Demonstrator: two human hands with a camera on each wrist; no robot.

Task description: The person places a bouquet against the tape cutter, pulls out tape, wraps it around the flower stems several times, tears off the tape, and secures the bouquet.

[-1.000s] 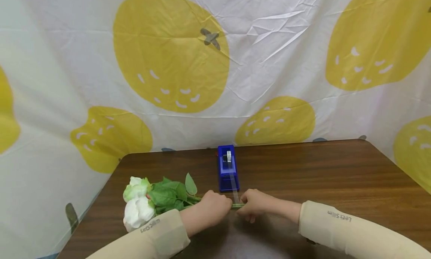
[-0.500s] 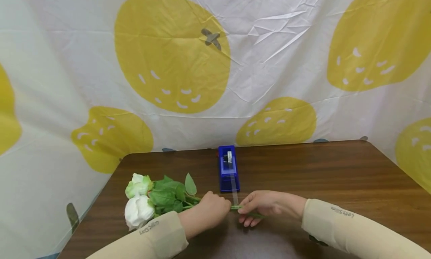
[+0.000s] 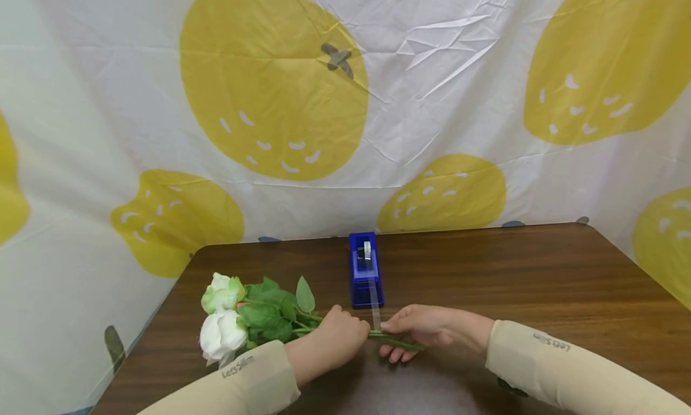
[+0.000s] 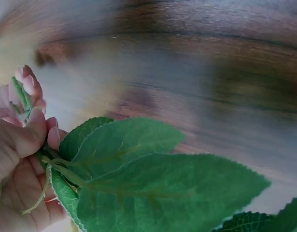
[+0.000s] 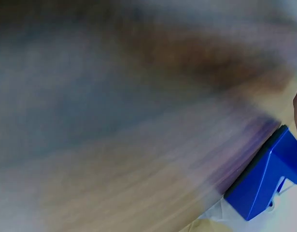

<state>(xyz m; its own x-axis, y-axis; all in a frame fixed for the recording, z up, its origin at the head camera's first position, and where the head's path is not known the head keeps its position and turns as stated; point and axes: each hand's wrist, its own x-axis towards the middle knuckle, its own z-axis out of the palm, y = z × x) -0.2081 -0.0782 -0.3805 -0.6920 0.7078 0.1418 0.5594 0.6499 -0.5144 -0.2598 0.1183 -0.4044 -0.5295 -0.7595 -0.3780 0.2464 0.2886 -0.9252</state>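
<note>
Bouquet (image 3: 274,319) is over near-L part of brown tbl (image 3: 486,283), blooms toward L, stem ends toward R. Closest in head view: two beige sleeves (image 3: 545,355) w/ dark lettering. L hand (image 3: 337,338) grips the bunched stems (image 3: 402,344), thumb & fingers wrapped round them just below green lvs (image 3: 264,316), as L wrist view shows. R hand (image 3: 421,326) is at stem ends, apart from L hand: thumb above, by the tape strip (image 3: 375,304), fingers loosely bent underneath, stems running btwn; can't tell if it pinches. Two white blooms (image 3: 221,336), one w/ green tinge, sit L of the lvs; a lighter leaf (image 3: 305,295) sticks out nr L hand. Tape strip is clear, runs from blue dispenser (image 3: 356,277) to stems in gap btwn hands. Dispenser is on tbl beyond hands, approx ctr, nr far edge; R wrist view, mostly blurred, has it lower R. Behind tbl: white cloth (image 3: 432,103) w/ yellow fruit print, creased.
</note>
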